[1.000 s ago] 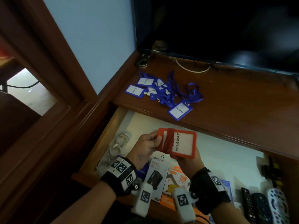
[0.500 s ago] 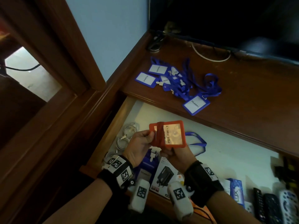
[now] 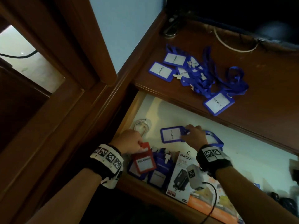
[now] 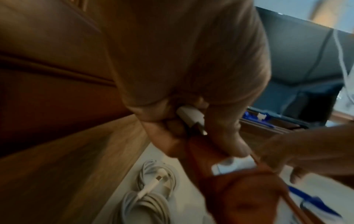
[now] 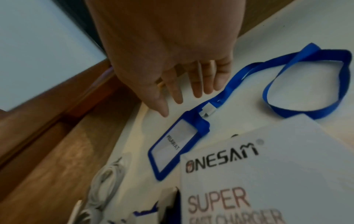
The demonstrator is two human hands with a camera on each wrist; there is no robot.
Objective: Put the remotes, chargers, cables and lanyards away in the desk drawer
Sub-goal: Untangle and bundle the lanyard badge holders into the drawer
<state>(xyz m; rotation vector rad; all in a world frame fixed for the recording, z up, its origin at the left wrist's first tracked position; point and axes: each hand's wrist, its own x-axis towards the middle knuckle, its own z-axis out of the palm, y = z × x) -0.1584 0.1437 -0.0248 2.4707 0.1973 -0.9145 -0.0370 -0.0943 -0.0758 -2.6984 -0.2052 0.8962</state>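
Observation:
My left hand [image 3: 139, 143] pinches the top of a red badge holder [image 3: 144, 160] by its white clip [image 4: 189, 116] and holds it low over the front left of the open drawer [image 3: 252, 152]. My right hand [image 3: 189, 128] hovers with straight fingers [image 5: 180, 94] at the clip end of a blue badge holder [image 5: 172, 145], which lies on the drawer floor with its blue lanyard strap [image 5: 306, 84] looped to the right. It holds nothing. A tangle of several blue lanyards with badge holders [image 3: 194, 73] lies on the desk top [image 3: 267, 102].
In the drawer a coiled white cable [image 3: 142, 125] lies at the left wall, more blue badge holders [image 3: 157, 173] and a white ONESAM charger box [image 3: 181, 173] at the front, dark remotes [image 3: 288, 203] at the far right. A dark screen [image 3: 242, 10] stands behind the desk.
Both hands held the red holder up together; the right hand has let go and moved to the blue holder in the drawer. The left hand has lowered the red holder toward the drawer's front left.

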